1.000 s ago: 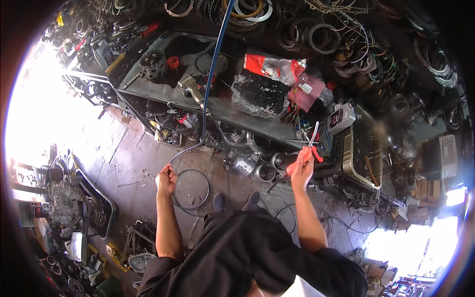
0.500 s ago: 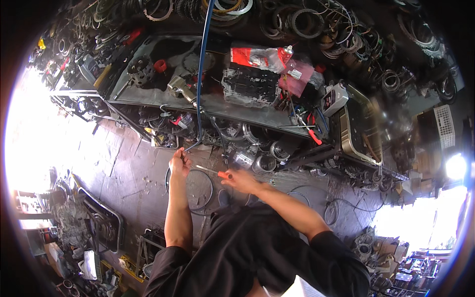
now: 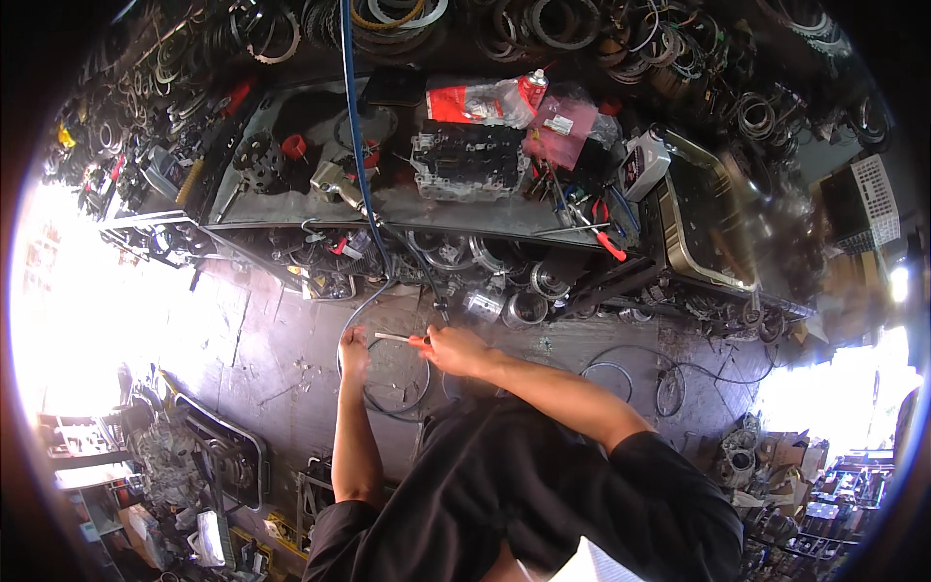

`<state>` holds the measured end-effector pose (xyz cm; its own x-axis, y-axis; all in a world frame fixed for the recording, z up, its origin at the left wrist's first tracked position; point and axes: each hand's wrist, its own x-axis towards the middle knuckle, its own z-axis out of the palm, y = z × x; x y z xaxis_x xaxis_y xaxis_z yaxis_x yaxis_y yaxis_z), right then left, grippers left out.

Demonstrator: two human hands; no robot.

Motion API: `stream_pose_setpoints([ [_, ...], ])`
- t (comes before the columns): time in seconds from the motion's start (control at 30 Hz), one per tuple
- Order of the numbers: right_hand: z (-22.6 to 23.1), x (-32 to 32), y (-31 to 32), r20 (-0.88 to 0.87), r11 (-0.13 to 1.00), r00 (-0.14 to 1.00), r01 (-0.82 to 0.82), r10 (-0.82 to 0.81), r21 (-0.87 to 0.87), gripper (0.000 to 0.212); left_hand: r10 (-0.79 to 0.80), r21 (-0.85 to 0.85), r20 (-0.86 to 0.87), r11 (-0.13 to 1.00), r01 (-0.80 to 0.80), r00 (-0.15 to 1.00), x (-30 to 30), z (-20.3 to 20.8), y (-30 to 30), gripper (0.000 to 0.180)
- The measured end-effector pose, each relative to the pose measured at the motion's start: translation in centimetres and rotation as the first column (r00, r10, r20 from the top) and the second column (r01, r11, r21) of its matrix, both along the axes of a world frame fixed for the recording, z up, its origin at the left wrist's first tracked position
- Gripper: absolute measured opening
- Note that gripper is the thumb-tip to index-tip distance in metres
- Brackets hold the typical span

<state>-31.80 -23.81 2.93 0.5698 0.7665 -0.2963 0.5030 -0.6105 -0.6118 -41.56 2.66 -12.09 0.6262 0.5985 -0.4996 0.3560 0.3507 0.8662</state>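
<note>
In front of me, over the floor, my right hand (image 3: 460,352) is closed round the orange handle of a screwdriver (image 3: 392,337). Its pale, straight shaft points left. Just beyond the shaft's tip, my left hand (image 3: 355,356) has its fingers pinched together. Whatever they hold, if anything, is too small to make out. A blue-grey air hose (image 3: 352,107) hangs down past the bench, and its lower part bends close by my left fingers. On the bench an air impact gun (image 3: 337,182) lies left of a dark metal valve body (image 3: 467,163).
The workbench (image 3: 291,209) carries red-handled pliers (image 3: 610,245), a grey bottle (image 3: 644,167), a spray can (image 3: 532,85) and a metal pan (image 3: 690,254). Metal drums crowd beneath its edge. Coiled hose (image 3: 429,373) lies on the floor. Transmission parts (image 3: 165,446) stand at left.
Both hands have come closer together, the left one lower and the screwdriver's tip nearer its fingers. The view has shifted a little, so the bench appears further left and higher.
</note>
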Motion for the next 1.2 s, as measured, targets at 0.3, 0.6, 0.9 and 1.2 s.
stream_pose_setpoints([
  [0.3,3.0,2.1,-2.2,-0.158,0.950,0.941,-0.309,0.299,-0.044,0.052,0.009,-0.173,0.007,0.985,-0.007,1.000,0.8,4.5,-2.0,0.020],
  [0.6,1.5,3.0,-4.1,-0.220,0.989,0.968,-0.097,0.120,0.113,0.050,0.076,-0.303,0.085,0.952,-0.047,0.993,0.8,6.8,-4.5,0.021],
  [0.9,2.8,3.4,-5.7,-0.200,0.994,0.974,-0.096,0.105,0.052,0.053,0.447,-0.730,0.160,0.654,-0.199,0.880,1.4,6.5,-4.0,0.023],
  [1.2,3.2,4.9,-6.6,-0.294,0.988,0.944,-0.133,0.152,0.083,0.051,-0.086,0.222,0.001,0.971,0.083,0.996,1.9,6.3,-6.7,0.019],
])
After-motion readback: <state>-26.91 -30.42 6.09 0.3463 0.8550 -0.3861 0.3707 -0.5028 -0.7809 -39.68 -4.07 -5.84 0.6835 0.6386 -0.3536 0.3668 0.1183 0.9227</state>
